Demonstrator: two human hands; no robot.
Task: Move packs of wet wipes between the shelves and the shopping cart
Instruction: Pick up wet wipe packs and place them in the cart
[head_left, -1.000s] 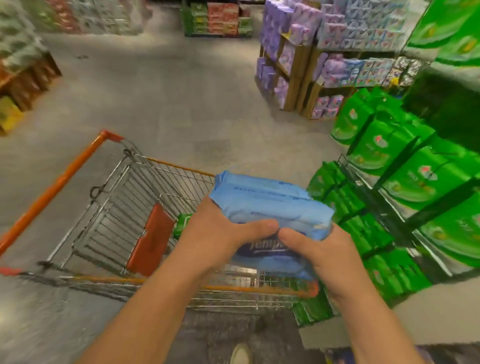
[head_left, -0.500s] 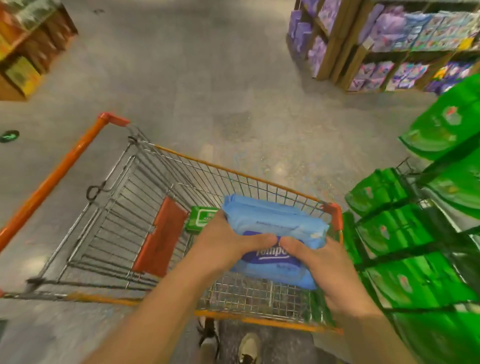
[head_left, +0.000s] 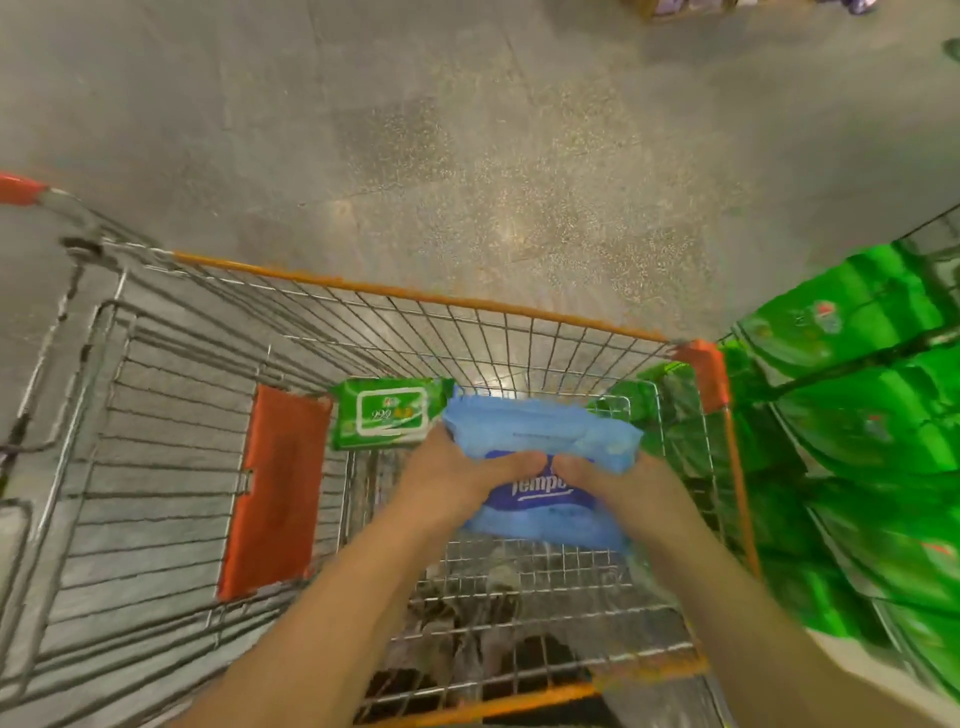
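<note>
Two bare arms reach down into shopping cart (head_left: 467, 306). Left hand (head_left: 457, 480) grips left side of blue wet wipes pack (head_left: 540, 441), thumb on top, fingers curled under. Right hand (head_left: 623, 491) grips right side same way. Blue pack sits low inside cart, above wire floor, not clear if touching. Green wet wipes pack (head_left: 387, 413) lies in cart, just beside blue pack, to its left. Orange flap (head_left: 275, 488) further left. Green packs on shelf (head_left: 872, 415) to right of cart. Grey floor (head_left: 415, 130) beyond.
</note>
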